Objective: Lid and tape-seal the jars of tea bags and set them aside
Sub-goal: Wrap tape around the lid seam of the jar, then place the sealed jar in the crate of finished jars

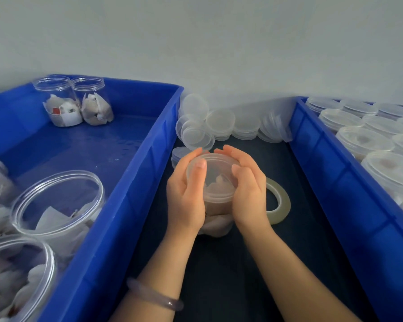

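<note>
A clear jar of tea bags [215, 225] stands on the dark table between two blue bins. A translucent lid [215, 176] sits on its mouth. My left hand [187, 194] curls round the lid's left side, thumb on top. From the right, my right hand [248, 189] grips the lid and jar, its fingers wrapped over the far rim. Just right of the jar, a roll of clear tape [280, 201] lies flat, partly hidden behind my right hand.
Loose lids [221, 124] are piled against the wall behind the jar. The left blue bin [135, 180] holds open jars of tea bags [58, 203]. In the right blue bin [330, 168] stand several lidded jars [364, 138]. A bracelet circles my left wrist.
</note>
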Available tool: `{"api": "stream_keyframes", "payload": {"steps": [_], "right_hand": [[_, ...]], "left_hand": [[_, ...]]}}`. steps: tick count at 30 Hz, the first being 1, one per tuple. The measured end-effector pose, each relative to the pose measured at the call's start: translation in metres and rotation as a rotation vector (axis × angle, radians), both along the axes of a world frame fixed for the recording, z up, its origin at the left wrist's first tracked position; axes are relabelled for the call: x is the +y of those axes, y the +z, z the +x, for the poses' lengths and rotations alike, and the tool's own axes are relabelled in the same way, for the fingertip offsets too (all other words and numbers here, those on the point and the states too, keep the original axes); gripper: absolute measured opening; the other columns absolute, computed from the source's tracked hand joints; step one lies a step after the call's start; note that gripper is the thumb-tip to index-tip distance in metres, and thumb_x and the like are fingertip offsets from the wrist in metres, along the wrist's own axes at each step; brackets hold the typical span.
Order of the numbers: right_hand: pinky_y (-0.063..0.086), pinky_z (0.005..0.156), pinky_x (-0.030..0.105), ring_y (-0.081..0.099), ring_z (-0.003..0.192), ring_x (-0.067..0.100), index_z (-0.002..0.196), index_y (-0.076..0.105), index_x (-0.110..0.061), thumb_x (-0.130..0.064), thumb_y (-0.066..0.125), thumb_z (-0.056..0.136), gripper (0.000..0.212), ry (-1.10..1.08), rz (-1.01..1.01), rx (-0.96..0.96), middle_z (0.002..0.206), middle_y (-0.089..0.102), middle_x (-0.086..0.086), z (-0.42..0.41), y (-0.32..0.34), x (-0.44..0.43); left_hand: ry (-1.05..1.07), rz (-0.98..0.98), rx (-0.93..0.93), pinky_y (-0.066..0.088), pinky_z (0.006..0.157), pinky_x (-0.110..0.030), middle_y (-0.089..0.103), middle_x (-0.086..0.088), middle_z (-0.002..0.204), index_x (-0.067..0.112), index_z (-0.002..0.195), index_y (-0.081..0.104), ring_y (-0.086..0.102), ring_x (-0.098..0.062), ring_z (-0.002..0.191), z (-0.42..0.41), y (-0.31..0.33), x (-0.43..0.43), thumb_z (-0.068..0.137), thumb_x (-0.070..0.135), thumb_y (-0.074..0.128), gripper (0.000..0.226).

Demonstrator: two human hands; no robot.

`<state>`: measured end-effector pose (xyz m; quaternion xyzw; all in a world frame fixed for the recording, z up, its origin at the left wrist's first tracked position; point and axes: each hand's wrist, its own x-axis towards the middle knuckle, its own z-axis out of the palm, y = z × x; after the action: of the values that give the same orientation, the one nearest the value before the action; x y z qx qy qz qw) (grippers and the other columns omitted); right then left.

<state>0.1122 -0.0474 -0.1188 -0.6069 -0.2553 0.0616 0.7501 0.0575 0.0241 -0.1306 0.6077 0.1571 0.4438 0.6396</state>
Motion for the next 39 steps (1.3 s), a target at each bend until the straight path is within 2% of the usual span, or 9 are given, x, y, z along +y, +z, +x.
{"api": "stream_keyframes", "payload": {"steps": [6, 12, 14, 19, 23, 28, 31, 35, 39], "right_hand": [[0.044, 0.066, 0.008, 0.059, 0.077, -0.005, 0.095, 0.067, -0.017, -0.016, 0.036, 0.073, 0.038, -0.051, -0.067, -0.033, 0.088, 0.067, -0.009, 0.0, 0.004, -0.001], [0.042, 0.078, 0.001, 0.056, 0.103, -0.008, 0.127, 0.057, -0.017, -0.004, 0.038, 0.095, 0.039, -0.024, -0.1, 0.046, 0.123, 0.059, -0.01, -0.002, 0.006, -0.005], [0.038, 0.078, -0.005, 0.053, 0.108, -0.011, 0.129, 0.053, -0.026, -0.01, 0.043, 0.096, 0.038, -0.039, -0.099, 0.116, 0.129, 0.054, -0.017, -0.004, 0.006, -0.01], [0.04, 0.068, -0.002, 0.054, 0.086, -0.021, 0.113, 0.056, -0.027, -0.026, 0.055, 0.09, 0.023, -0.223, -0.04, 0.057, 0.099, 0.061, -0.019, -0.027, 0.003, -0.001], [0.043, 0.074, 0.004, 0.056, 0.085, -0.016, 0.118, 0.06, -0.009, -0.002, 0.052, 0.09, 0.03, -0.245, 0.014, 0.008, 0.097, 0.061, -0.015, -0.03, 0.015, -0.004], [0.049, 0.076, 0.012, 0.063, 0.092, -0.003, 0.107, 0.064, -0.017, -0.01, 0.046, 0.075, 0.037, -0.345, 0.186, -0.146, 0.093, 0.069, -0.019, -0.029, 0.072, -0.034], [0.052, 0.084, 0.024, 0.065, 0.094, 0.008, 0.107, 0.065, -0.012, -0.011, 0.044, 0.074, 0.04, -0.417, 0.263, -0.236, 0.099, 0.071, -0.001, -0.024, 0.119, -0.053], [0.052, 0.087, 0.032, 0.065, 0.091, 0.008, 0.108, 0.067, -0.01, -0.022, 0.043, 0.073, 0.044, -0.59, 0.204, -0.358, 0.095, 0.07, -0.003, 0.005, 0.178, -0.083], [0.052, 0.088, 0.037, 0.067, 0.097, 0.017, 0.103, 0.067, -0.014, -0.029, 0.044, 0.073, 0.04, -0.744, 0.128, -0.435, 0.098, 0.071, -0.001, 0.06, 0.216, -0.138]], "left_hand": [[0.1, -0.009, 0.02, 0.052, 0.09, -0.044, 0.071, -0.006, 0.102, 0.012, 0.103, 0.069, 0.065, -0.02, 0.101, 0.002, 0.003, -0.003, 0.083, 0.025, 0.039, 0.039], [0.018, -0.041, 0.045, 0.047, 0.085, -0.016, 0.066, 0.013, 0.11, 0.023, 0.111, 0.061, 0.06, -0.002, 0.106, 0.002, 0.0, 0.0, 0.081, 0.03, 0.04, 0.038], [-0.002, -0.041, 0.037, 0.047, 0.076, -0.015, 0.071, 0.011, 0.095, 0.023, 0.099, 0.068, 0.064, -0.003, 0.093, 0.001, -0.001, -0.001, 0.081, 0.03, 0.04, 0.034], [-0.013, -0.065, 0.074, 0.054, 0.076, -0.038, 0.073, 0.003, 0.083, 0.027, 0.08, 0.073, 0.067, -0.016, 0.085, -0.001, 0.0, -0.001, 0.08, 0.027, 0.04, 0.033], [0.037, 0.014, 0.044, 0.052, 0.085, -0.048, 0.07, -0.006, 0.091, 0.009, 0.095, 0.07, 0.065, -0.023, 0.091, -0.005, 0.015, -0.013, 0.082, 0.024, 0.039, 0.037], [-0.08, 0.065, -0.21, 0.047, 0.068, -0.029, 0.064, 0.005, 0.077, 0.013, 0.082, 0.064, 0.059, -0.012, 0.075, -0.002, 0.078, -0.044, 0.082, 0.016, 0.038, 0.026], [-0.113, 0.013, -0.316, 0.048, 0.064, -0.023, 0.063, 0.009, 0.073, 0.016, 0.078, 0.064, 0.06, -0.007, 0.074, 0.013, 0.117, -0.065, 0.081, 0.018, 0.039, 0.026], [-0.378, -0.177, -0.428, 0.046, 0.073, -0.033, 0.061, 0.002, 0.08, 0.016, 0.077, 0.063, 0.059, -0.019, 0.084, 0.055, 0.172, -0.096, 0.077, 0.025, 0.043, 0.022], [-0.408, -0.145, -0.387, 0.05, 0.074, -0.031, 0.068, 0.005, 0.083, 0.019, 0.078, 0.065, 0.066, -0.015, 0.081, 0.11, 0.208, -0.149, 0.076, 0.031, 0.045, 0.023]]}}
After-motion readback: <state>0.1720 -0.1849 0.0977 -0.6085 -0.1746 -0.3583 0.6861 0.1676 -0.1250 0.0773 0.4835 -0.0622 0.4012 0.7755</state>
